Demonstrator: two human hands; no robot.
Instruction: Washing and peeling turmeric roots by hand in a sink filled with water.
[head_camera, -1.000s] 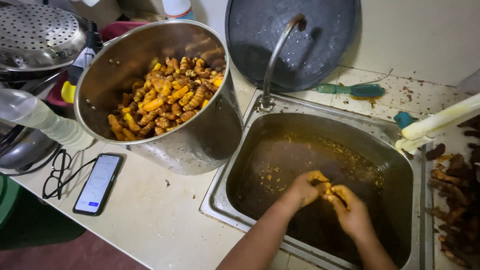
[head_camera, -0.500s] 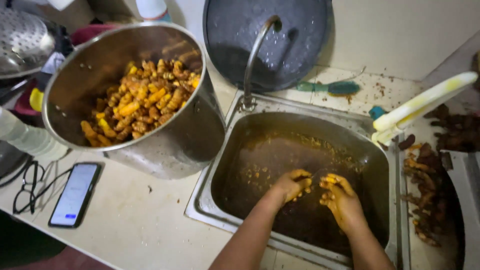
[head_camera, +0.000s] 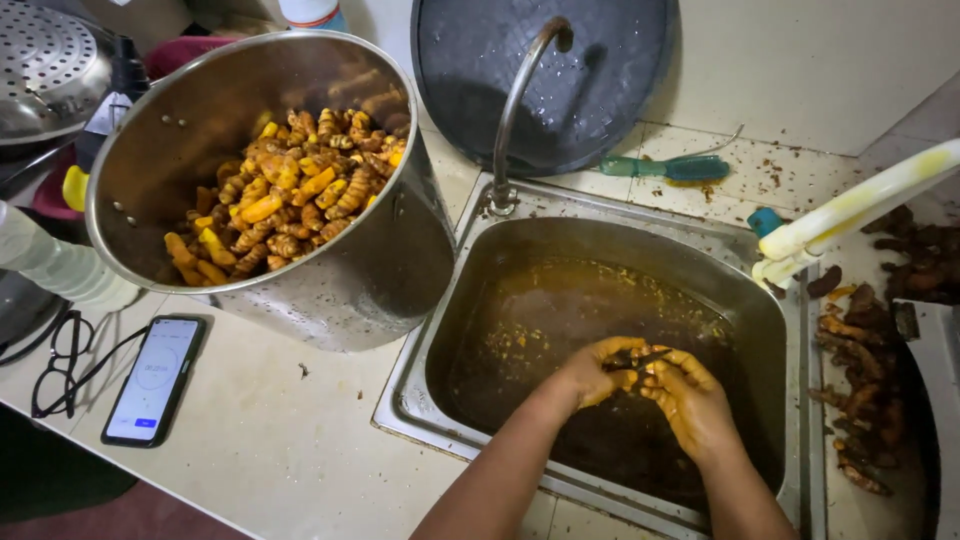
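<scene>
Both my hands are over a steel sink (head_camera: 460, 290) filled with brown murky water. My left hand (head_camera: 596, 368) and my right hand (head_camera: 688, 400) are stained yellow and pinch a small dark root piece (head_camera: 632, 358) between their fingers, just above the water. To the left, on the counter, stands a large steel pot (head_camera: 330, 270) holding several peeled yellow-orange root pieces (head_camera: 285, 195). A pile of dark unpeeled roots and peelings (head_camera: 865, 400) lies on the sink's right edge.
A curved tap (head_camera: 520, 110) rises behind the sink before a dark round lid (head_camera: 600, 60). A green brush (head_camera: 665, 167) lies on the tiles. A phone (head_camera: 152, 380), glasses (head_camera: 60, 365), a plastic bottle (head_camera: 55, 265) and a perforated steel lid (head_camera: 45, 65) sit left.
My hands have come together over the middle of the sink, fingers working on the small piece. The view has shifted slightly, with the pot now closer in frame.
</scene>
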